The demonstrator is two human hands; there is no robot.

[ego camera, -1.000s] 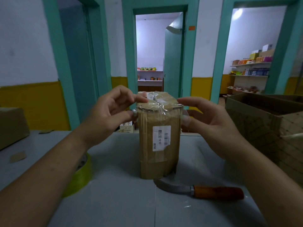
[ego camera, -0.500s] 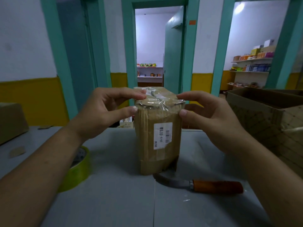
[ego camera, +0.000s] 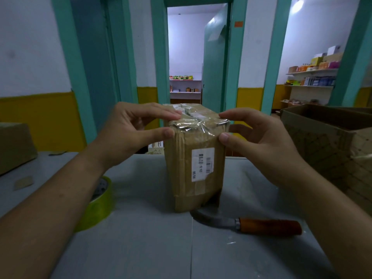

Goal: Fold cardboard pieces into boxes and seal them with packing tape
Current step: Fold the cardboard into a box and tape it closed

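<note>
A tall brown cardboard box point(ego camera: 193, 182) stands upright in the middle of the grey table point(ego camera: 153, 248), with a white label on its front and wrinkled clear tape across its top. My left hand point(ego camera: 130, 131) holds its top left corner, fingers on the top and thumb on the front edge. My right hand point(ego camera: 255, 137) holds the top right corner the same way. A roll of yellow-green packing tape point(ego camera: 98, 206) lies on the table under my left forearm.
A knife with an orange wooden handle point(ego camera: 267, 226) lies just in front of the box, its blade partly under it. A large open cardboard box point(ego camera: 330, 141) stands at the right. Another brown box point(ego camera: 14, 146) sits at the far left. Doorways and shelves lie beyond the table.
Both thumbs have closed in onto the box's top front corners, and my fingers have settled on the taped top. The box has stayed in place.
</note>
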